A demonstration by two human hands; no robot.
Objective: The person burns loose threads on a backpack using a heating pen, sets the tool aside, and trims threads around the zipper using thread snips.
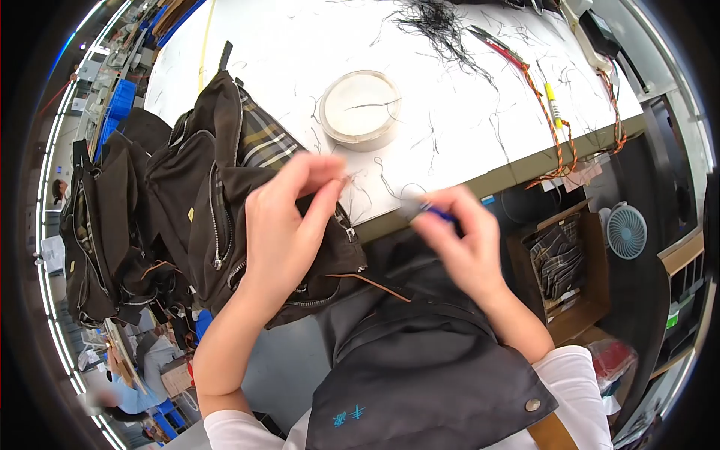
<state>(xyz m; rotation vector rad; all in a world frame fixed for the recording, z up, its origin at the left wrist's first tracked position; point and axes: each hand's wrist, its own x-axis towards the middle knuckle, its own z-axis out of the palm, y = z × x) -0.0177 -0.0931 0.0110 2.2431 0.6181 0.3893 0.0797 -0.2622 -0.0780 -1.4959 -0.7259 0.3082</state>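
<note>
Over the dark brown zippered garment [195,172] is my left hand [296,202], thumb and index finger pinched at the table's front edge; whatever is between the fingertips is too small and blurred to name. My right hand [461,232], just beyond the table edge, is closed around a small blue-handled tool [439,212], whose grey end is smeared by motion and points toward my left hand. A loose dark thread lies on the white table between the hands. Plaid lining and metal zippers show on the garment.
On the white table [270,45] stand a round tape roll [361,109], a pile of black threads [435,22], red-handled tweezers [499,46] and a yellow marker [553,103]. A cardboard box [581,300] with plaid pieces and a small fan [627,231] are at the right. A person [127,394] sits at lower left.
</note>
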